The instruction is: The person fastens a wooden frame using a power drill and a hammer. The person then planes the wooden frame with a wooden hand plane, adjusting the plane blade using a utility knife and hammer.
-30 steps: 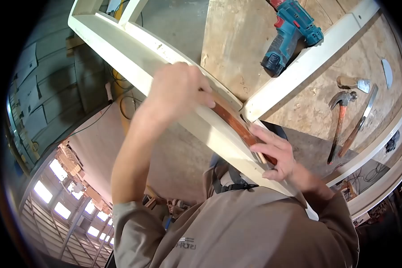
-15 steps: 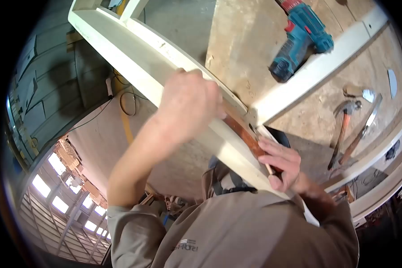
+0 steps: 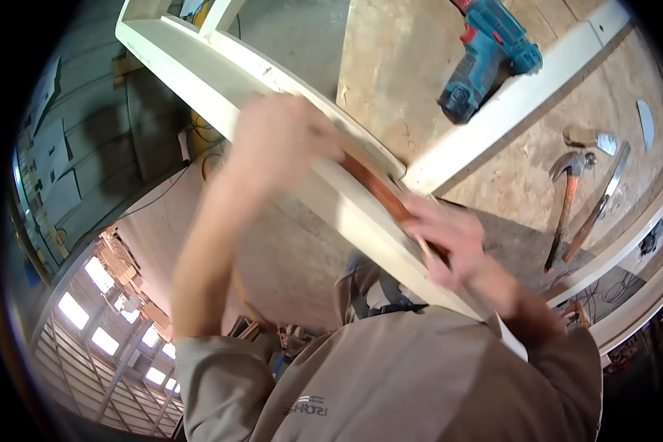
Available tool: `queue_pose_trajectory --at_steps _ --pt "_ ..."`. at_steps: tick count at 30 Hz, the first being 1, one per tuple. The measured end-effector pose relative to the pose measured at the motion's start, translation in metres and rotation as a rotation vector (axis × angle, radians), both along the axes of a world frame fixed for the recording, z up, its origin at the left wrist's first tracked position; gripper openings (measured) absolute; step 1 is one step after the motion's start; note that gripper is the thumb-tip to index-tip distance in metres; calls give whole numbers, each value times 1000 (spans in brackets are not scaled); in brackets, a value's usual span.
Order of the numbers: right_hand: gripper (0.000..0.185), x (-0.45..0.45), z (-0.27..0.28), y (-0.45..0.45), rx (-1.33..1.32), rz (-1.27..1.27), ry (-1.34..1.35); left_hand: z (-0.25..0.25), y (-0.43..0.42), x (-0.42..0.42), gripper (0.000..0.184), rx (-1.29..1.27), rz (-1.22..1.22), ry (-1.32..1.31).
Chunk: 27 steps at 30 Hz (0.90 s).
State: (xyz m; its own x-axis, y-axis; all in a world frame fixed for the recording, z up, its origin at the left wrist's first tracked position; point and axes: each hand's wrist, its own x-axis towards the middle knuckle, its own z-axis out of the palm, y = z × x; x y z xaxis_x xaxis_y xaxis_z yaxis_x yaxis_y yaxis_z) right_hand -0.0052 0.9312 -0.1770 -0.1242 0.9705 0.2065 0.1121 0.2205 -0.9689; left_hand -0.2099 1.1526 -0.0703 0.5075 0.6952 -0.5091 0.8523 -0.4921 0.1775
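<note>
A long reddish-brown strip [image 3: 376,188] lies along the channel of a pale wooden frame [image 3: 177,62], between my two hands. My left hand [image 3: 276,140] is curled at the strip's far end; its fingers are smeared by motion. My right hand [image 3: 449,236] is closed around the near end. A thin, light, pencil-like stick [image 3: 424,247] shows at its fingers. What lies under the right palm is hidden.
A teal cordless drill [image 3: 486,55] rests on the plywood board [image 3: 390,66] beside a pale crossbar [image 3: 523,103]. Farther right lie a claw hammer [image 3: 567,206], a chisel-like tool [image 3: 597,206] and a scraper [image 3: 591,138]. Cables hang behind the frame on the left.
My left hand has moved left and up along the frame. My right hand has shifted slightly the same way, and the brown strip has slid with them.
</note>
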Motion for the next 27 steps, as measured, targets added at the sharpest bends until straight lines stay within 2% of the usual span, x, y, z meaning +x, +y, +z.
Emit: queue_pose_trajectory --at_steps 1,4,6,7,8,10,11,15,17,19,20,21,22,23,25,26,27 --pt "32 -14 6 21 -14 7 -61 4 14 -11 18 -23 120 35" --pt "41 -45 14 69 -28 5 17 11 54 -37 19 32 169 51" --pt "44 -32 11 50 -47 18 -7 4 53 -33 17 -32 120 27" --pt "32 -22 7 27 -11 -18 25 -1 34 -23 15 -89 118 -27" --pt "38 -4 5 2 -33 18 63 -3 10 -10 14 -57 23 -24" --pt "39 14 -14 -47 78 -69 135 -9 -32 8 13 -41 -134 -130" --pt "39 23 -7 -46 56 -14 48 -15 -39 9 16 8 -126 -152" --pt "40 -17 6 24 18 -24 -37 2 24 -12 22 -104 200 52" --pt "46 -27 5 38 -7 -8 75 5 41 -17 23 -55 167 88" --pt "43 -19 7 23 2 -13 23 3 27 -13 18 -101 126 31" --pt "33 -9 7 6 35 -43 -14 1 16 -12 16 -129 107 3" --pt "33 3 6 -16 35 -49 16 1 -5 0 12 -110 49 5" --pt "32 15 4 -38 34 -56 43 -6 -22 8 18 -147 -71 -65" --pt "32 21 1 -46 36 -55 73 -10 -37 13 17 -59 -115 -86" --pt "33 7 -4 -21 115 -78 -10 -4 -15 5 19 -132 -30 -45" --pt "34 -5 0 -2 49 -40 -60 -2 5 -5 19 -94 63 -7" --pt "31 -28 4 29 85 -105 -124 -1 27 -20 19 -65 162 33"
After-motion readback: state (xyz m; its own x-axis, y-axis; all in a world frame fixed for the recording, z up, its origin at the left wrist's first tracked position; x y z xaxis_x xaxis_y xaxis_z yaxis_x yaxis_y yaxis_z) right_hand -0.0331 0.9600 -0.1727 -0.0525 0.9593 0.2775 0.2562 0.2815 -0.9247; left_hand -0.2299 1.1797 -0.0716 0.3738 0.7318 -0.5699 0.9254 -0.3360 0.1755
